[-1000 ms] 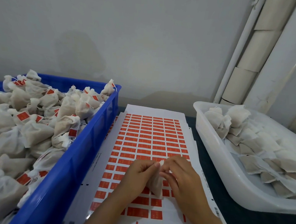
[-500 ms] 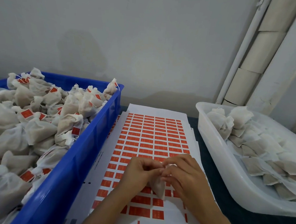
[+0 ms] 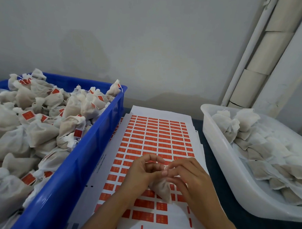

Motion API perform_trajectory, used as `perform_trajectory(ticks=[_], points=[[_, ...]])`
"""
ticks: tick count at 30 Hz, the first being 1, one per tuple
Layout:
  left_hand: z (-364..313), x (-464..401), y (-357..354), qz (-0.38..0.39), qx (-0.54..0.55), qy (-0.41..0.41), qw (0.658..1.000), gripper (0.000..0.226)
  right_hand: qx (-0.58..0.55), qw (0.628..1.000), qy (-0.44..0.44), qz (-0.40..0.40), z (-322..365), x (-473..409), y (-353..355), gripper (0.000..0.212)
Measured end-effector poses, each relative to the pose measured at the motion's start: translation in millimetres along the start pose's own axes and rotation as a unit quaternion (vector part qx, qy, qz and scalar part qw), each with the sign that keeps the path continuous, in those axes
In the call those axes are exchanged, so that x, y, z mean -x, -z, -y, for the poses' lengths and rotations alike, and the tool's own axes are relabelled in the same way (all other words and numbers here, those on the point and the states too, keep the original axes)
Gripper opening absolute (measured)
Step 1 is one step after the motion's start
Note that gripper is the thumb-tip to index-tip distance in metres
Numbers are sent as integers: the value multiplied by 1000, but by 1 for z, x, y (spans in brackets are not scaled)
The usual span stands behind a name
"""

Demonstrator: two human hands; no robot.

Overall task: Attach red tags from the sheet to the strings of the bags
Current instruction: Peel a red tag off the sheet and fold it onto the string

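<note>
A white sheet of red tags (image 3: 155, 139) lies flat on the table between two bins. Over its near part, both my hands hold one small beige cloth bag (image 3: 161, 190), which hangs below my fingers. My left hand (image 3: 141, 172) and my right hand (image 3: 187, 176) meet at the bag's top, fingers curled, pinching its white string end at the fingertips. Whether a red tag sits between the fingers is hidden.
A blue crate (image 3: 76, 163) at the left is heaped with bags that carry red tags. A white tub (image 3: 220, 154) at the right holds untagged bags. More sheets lie under the top one. A grey wall and a pipe stand behind.
My left fingers have opened slightly and lifted, and the string end now shows between both hands' fingertips. The bag hangs a little lower; the camera has drifted slightly.
</note>
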State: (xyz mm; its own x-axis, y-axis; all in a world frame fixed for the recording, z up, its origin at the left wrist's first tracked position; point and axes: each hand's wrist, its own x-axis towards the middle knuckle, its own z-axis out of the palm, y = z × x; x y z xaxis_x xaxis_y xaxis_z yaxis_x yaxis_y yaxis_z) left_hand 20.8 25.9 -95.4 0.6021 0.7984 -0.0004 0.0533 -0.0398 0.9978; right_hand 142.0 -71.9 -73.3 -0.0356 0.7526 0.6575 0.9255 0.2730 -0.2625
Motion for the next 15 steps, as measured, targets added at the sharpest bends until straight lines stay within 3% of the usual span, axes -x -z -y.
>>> perform_trajectory(ticks=[3,6,11,15], points=[[4,-2,1,27,7,-4,1000,30,-71,992,-103,24,-5,4,-6,39],[1,0,1,50,3,-7,999,34,-89,979,-181,-34,-7,9,-13,5],[1,1,-2,68,-3,-32,997,33,-121,961,-232,-89,-7,11,-15,27],[0,3,-5,79,-24,-80,993,25,-163,942,-277,-100,-7,12,-18,13]])
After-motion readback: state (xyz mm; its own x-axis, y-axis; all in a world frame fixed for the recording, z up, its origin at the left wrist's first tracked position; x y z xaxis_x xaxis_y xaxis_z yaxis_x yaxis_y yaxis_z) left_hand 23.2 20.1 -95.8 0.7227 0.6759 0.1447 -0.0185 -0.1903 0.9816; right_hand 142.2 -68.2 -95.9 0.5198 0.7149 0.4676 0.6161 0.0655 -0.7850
